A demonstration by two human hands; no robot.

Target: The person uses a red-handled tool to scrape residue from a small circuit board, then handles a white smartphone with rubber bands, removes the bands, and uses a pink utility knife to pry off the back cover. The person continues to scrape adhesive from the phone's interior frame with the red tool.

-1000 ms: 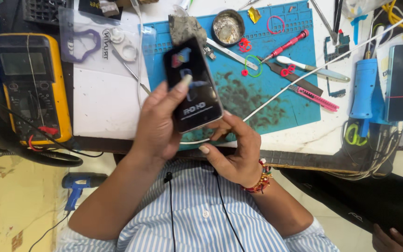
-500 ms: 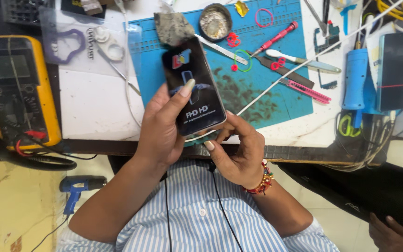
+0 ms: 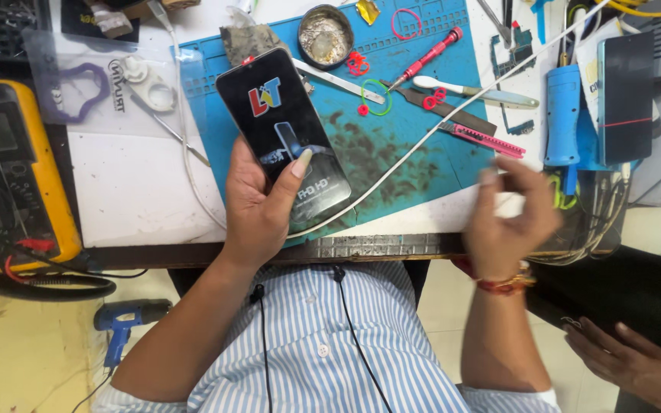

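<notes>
My left hand grips a black smartphone with a lit screen, its thumb lying across the lower part of the glass. A white cable runs from the phone's bottom end across the blue work mat toward the upper right. My right hand is blurred and hovers over the table's front edge at the right, fingers loosely curled and apart, holding nothing; a red bracelet sits on its wrist.
A yellow multimeter lies at the left. On the mat are a red screwdriver, tweezers, a pink knife and a round metal dish. A blue tool and a second phone lie at the right. Another person's hand shows at bottom right.
My right hand has let go of the phone's lower end and moved right. My left hand has raised the phone further over the mat.
</notes>
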